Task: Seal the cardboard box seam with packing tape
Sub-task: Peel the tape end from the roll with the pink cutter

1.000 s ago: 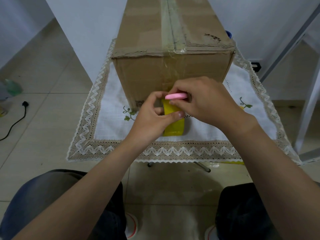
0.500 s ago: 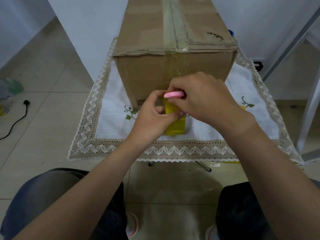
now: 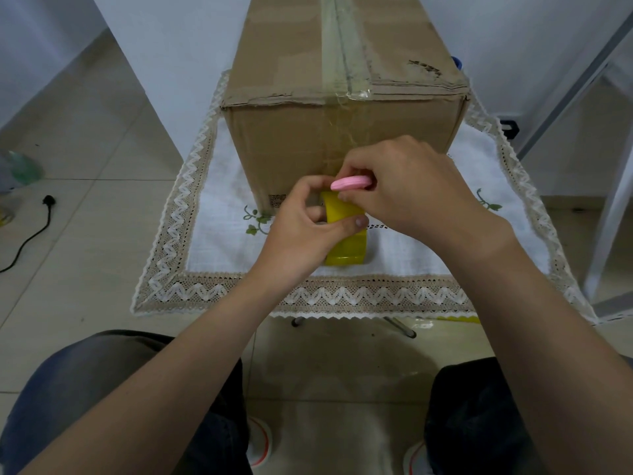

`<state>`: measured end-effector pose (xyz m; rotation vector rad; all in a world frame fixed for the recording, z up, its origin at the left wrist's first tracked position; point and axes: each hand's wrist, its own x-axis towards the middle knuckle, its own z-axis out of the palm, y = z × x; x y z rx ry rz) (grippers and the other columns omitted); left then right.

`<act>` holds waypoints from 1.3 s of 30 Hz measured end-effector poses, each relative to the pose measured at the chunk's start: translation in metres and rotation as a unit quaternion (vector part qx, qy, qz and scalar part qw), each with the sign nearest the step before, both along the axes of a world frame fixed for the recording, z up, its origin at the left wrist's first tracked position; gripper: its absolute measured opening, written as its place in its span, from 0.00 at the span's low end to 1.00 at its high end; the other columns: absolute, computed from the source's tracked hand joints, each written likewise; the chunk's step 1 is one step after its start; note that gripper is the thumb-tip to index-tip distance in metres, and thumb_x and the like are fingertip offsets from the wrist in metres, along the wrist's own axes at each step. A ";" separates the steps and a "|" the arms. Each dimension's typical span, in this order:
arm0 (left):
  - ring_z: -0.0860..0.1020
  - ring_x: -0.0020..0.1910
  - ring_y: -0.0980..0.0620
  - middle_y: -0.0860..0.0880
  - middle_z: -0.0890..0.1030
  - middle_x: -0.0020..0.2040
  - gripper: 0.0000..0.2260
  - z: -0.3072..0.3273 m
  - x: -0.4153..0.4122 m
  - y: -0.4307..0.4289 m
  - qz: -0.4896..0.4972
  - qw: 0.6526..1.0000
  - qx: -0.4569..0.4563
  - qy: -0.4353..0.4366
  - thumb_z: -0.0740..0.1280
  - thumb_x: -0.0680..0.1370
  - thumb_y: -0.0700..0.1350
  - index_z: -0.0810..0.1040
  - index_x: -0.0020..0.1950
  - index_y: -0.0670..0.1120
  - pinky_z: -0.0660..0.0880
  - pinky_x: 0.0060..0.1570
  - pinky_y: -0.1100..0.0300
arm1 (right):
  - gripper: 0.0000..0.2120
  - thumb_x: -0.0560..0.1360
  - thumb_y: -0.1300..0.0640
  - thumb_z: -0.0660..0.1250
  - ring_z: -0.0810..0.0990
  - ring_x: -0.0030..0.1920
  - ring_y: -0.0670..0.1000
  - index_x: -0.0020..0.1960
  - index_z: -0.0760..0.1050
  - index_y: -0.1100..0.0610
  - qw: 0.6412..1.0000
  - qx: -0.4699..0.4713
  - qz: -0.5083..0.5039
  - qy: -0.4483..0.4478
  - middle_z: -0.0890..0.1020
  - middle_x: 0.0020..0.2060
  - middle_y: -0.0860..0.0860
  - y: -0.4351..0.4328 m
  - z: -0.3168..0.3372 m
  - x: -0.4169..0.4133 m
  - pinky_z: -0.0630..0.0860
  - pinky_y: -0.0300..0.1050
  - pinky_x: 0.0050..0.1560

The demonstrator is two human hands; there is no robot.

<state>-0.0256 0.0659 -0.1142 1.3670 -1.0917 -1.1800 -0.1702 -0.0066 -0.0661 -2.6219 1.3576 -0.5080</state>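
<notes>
Yellow tape roll point(image 3: 346, 234) gripped by both hands, no legible writing.

This looks like a room in a home. Under the hands lies a white embroidered tablecloth point(image 3: 219, 214) with a lace zigzag border, spread over a small low table whose metal legs point(image 3: 400, 326) show just below it. Pale glossy floor tiles point(image 3: 85, 138) run far left of the hands, where a black power cord point(image 3: 32, 234) trails. Plain white walls point(image 3: 178, 63) rise beyond.
</notes>
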 end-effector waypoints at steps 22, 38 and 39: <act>0.88 0.49 0.44 0.43 0.89 0.48 0.24 0.000 -0.001 -0.001 0.008 1.000 0.005 -0.010 0.78 0.74 0.40 0.74 0.67 0.47 0.85 0.49 0.49 | 0.06 0.75 0.44 0.72 0.82 0.47 0.55 0.49 0.82 0.44 0.999 0.019 -0.001 -0.039 0.84 0.42 0.45 -0.007 -0.005 -0.022 0.81 0.57 0.44; 0.87 0.48 0.44 0.44 0.88 0.48 0.25 0.003 -0.008 -0.003 0.019 0.999 0.018 -0.021 0.79 0.74 0.42 0.72 0.67 0.49 0.85 0.46 0.46 | 0.10 0.76 0.41 0.70 0.82 0.41 0.51 0.45 0.83 0.46 0.990 0.120 -0.078 -0.013 0.84 0.39 0.46 -0.025 -0.021 -0.077 0.82 0.54 0.43; 0.87 0.49 0.43 0.43 0.88 0.49 0.25 0.003 -0.009 -0.003 0.020 0.999 0.018 -0.017 0.79 0.74 0.41 0.72 0.67 0.48 0.85 0.46 0.46 | 0.08 0.76 0.43 0.72 0.82 0.41 0.50 0.45 0.84 0.47 0.985 0.143 -0.091 -0.022 0.84 0.39 0.47 -0.029 -0.020 -0.084 0.81 0.51 0.42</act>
